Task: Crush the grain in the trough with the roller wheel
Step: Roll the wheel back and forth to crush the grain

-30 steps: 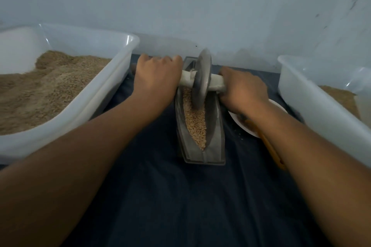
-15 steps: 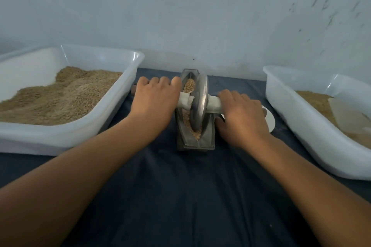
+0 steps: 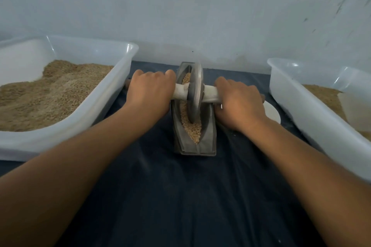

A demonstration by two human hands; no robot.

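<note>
Left hand [image 3: 151, 91] and right hand [image 3: 240, 102] curled tight round axle handle [image 3: 210, 95], either side of roller wheel [image 3: 194, 92]. Wheel upright in trough [image 3: 207, 136], rim sunk in grain [image 3: 193, 128].

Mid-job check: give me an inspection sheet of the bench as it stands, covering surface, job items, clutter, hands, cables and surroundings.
Surface: dark blue cloth, creased, under everything.
Job's things: metal trough lengthwise at centre, grain in its channel; roller wheel upright in the trough on a cloth-wrapped axle.
Clutter: white plate behind the right wrist, partly hidden.
Hands: left hand and right hand each grip one end of the axle.
Cables: nothing seen.
Surroundings: left tub heaped with grain; right tub holds a thinner layer; marked pale wall behind.
</note>
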